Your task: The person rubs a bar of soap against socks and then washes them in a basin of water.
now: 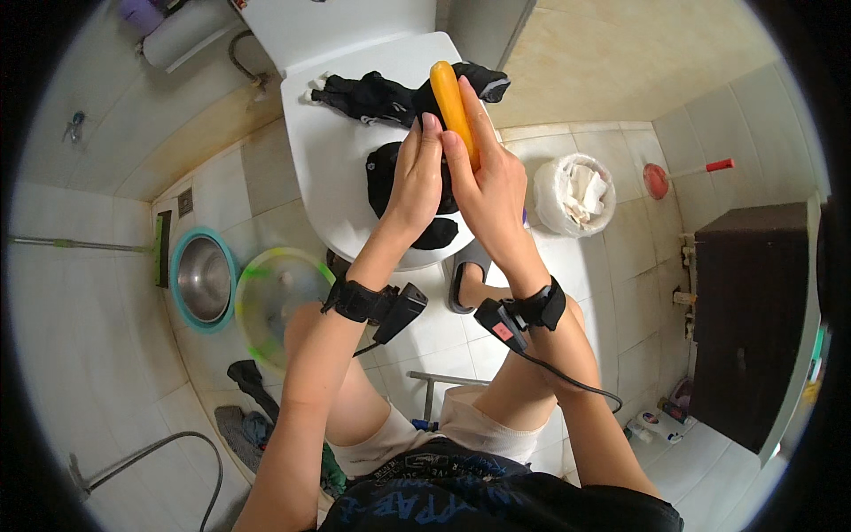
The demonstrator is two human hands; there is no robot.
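My right hand [492, 183] grips a long orange-yellow bar [452, 110], which looks like laundry soap, along its side. Close against it is my left hand [420, 183], thumb beside the bar; its other fingers are partly hidden, so I cannot tell whether it holds black cloth. Beneath both hands is the white toilet lid [332, 193], lowered. A dark garment or sock [365, 96] with white tips lies across its back part. Under my hands is a bunched black sock or cloth [381, 176], and a smaller black piece [436, 234] rests near the lid's front edge.
Right of the toilet stands a lined waste bin [545, 206] with paper inside, and a plunger [656, 181]. A steel basin in a teal one [233, 256] and a translucent green-rimmed basin [256, 346] sit at left. A dark cabinet [744, 319] projects at right.
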